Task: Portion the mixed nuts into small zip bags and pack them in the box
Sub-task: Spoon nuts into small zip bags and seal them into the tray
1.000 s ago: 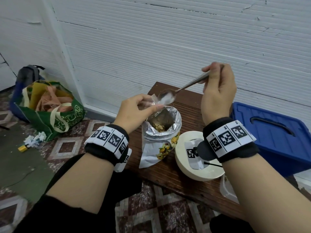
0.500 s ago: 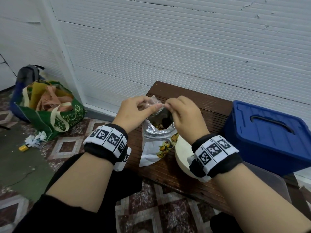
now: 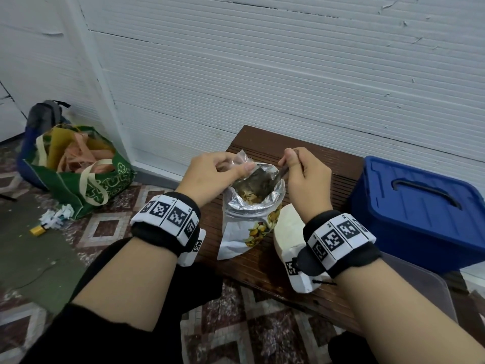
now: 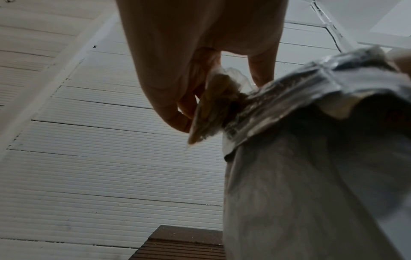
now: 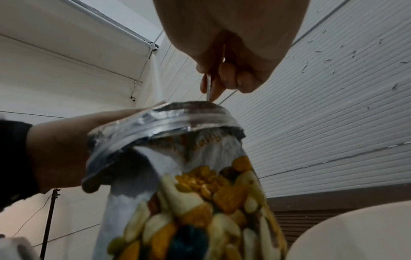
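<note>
A silver foil pouch of mixed nuts (image 3: 250, 214) stands open on the brown bench (image 3: 265, 143). My left hand (image 3: 217, 172) pinches a small clear zip bag (image 3: 242, 160) at the pouch's left rim; the bag (image 4: 213, 105) holds a few nuts. My right hand (image 3: 301, 172) grips a metal spoon (image 3: 279, 176) whose bowl is down inside the pouch. In the right wrist view the spoon handle (image 5: 209, 88) drops from my fingers into the pouch (image 5: 191, 176) mouth. The blue lidded box (image 3: 417, 211) sits at the right.
A white round container (image 3: 287, 232) lies on the bench under my right wrist, with a clear lid (image 3: 420, 285) near the bench's front right. On the floor at left sit a green tote bag (image 3: 78, 166), a grey backpack (image 3: 44, 114) and paper scraps (image 3: 56, 219).
My right hand came down from above the zip bag and put the spoon into the foil pouch. The left hand kept the zip bag at the pouch rim.
</note>
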Demonstrator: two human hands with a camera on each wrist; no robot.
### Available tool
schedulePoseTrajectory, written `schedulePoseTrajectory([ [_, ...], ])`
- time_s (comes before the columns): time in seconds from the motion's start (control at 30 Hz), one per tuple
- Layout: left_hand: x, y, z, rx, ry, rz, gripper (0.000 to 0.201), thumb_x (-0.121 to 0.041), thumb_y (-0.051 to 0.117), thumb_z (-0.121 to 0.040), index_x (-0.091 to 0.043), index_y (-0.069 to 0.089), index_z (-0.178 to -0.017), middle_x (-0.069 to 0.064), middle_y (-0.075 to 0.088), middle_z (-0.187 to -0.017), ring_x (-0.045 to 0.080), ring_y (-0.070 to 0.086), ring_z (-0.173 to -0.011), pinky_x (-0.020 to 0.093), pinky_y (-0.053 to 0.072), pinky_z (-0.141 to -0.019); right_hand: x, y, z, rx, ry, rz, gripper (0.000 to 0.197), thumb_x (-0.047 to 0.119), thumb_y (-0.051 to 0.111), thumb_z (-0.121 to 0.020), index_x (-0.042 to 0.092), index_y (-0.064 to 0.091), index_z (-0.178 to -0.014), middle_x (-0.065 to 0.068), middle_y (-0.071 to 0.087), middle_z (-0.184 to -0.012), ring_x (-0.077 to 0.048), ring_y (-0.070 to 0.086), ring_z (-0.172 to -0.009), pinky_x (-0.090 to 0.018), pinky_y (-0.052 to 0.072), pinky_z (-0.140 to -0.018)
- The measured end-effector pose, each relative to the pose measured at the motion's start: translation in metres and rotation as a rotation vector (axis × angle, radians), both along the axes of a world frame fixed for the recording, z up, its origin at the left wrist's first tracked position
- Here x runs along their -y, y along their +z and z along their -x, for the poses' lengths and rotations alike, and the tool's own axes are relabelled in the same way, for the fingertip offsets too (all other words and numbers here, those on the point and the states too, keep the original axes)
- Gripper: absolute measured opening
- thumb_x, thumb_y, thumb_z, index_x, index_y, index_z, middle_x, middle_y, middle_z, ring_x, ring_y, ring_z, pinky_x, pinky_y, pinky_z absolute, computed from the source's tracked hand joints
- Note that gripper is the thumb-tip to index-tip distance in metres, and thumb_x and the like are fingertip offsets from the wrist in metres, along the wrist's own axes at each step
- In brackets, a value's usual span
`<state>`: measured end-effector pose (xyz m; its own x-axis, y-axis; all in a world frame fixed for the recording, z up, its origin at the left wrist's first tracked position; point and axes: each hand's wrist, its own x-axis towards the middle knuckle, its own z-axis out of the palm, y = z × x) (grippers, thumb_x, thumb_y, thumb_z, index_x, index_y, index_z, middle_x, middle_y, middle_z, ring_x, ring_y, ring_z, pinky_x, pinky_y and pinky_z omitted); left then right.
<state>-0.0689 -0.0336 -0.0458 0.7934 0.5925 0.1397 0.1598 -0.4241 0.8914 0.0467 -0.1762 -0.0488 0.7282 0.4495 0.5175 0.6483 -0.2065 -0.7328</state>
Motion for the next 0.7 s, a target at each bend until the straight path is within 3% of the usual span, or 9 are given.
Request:
schedulePoseTrajectory([
  [0.13,0.000,0.000,0.000,0.000,0.001,-0.002,0.017,-0.050,0.069,-0.079,-0.034,0.064,-0.083,0.005,0.072,-0.093,-0.003,0.059,-0.080,0.009,0.042,-0.068,0.000,0.000,0.002,-0.121,-0.055,0.005,0.033,0.023,0.044,-0.100,0.011,0.062,-0.076,-0.002,0.060,-0.066,-0.012,0.052,-0.060,-0.010,0.036,-0.058],
  [0.27,-0.002,-0.003,-0.001,0.013,0.002,-0.024,0.023,-0.049,0.069,-0.079,-0.026,0.069,-0.085,0.009,0.071,-0.087,0.005,0.059,-0.074,0.007,0.044,-0.063,-0.001,0.000,-0.003,-0.245,-0.168,-0.010,0.034,0.026,0.042,-0.101,0.015,0.062,-0.077,0.003,0.057,-0.067,-0.007,0.051,-0.062,-0.013,0.037,-0.058],
  [0.37,-0.003,-0.004,-0.001,0.053,0.015,-0.030,0.030,-0.049,0.070,-0.078,-0.022,0.071,-0.089,0.008,0.070,-0.084,-0.004,0.055,-0.068,0.005,0.042,-0.061,0.000,0.005,-0.007,-0.271,-0.248,-0.001,0.035,0.028,0.040,-0.101,0.013,0.063,-0.080,0.005,0.055,-0.067,-0.003,0.048,-0.060,-0.007,0.034,-0.051],
  [0.5,-0.004,-0.002,0.001,0.069,0.041,-0.024,0.030,-0.048,0.070,-0.078,-0.022,0.071,-0.092,-0.004,0.068,-0.081,-0.014,0.054,-0.067,-0.001,0.037,-0.062,0.003,0.014,-0.012,-0.285,-0.302,-0.011,0.035,0.029,0.038,-0.102,0.013,0.063,-0.083,0.004,0.056,-0.071,-0.003,0.050,-0.061,-0.012,0.032,-0.049],
  [0.57,-0.005,-0.001,0.002,0.068,0.040,-0.039,0.030,-0.047,0.069,-0.079,-0.021,0.071,-0.093,-0.002,0.070,-0.085,-0.015,0.055,-0.070,-0.002,0.037,-0.063,0.004,0.018,-0.014,-0.270,-0.310,-0.024,0.034,0.029,0.038,-0.102,0.013,0.063,-0.084,0.004,0.056,-0.071,-0.002,0.049,-0.062,-0.016,0.033,-0.052],
  [0.7,-0.005,-0.001,0.003,0.076,0.029,-0.024,0.037,-0.052,0.070,-0.073,-0.020,0.072,-0.092,0.003,0.071,-0.086,-0.009,0.058,-0.071,0.003,0.042,-0.066,0.007,0.027,-0.018,-0.259,-0.336,-0.053,0.033,0.029,0.038,-0.102,0.015,0.061,-0.083,0.005,0.056,-0.074,-0.001,0.049,-0.062,-0.009,0.036,-0.052],
])
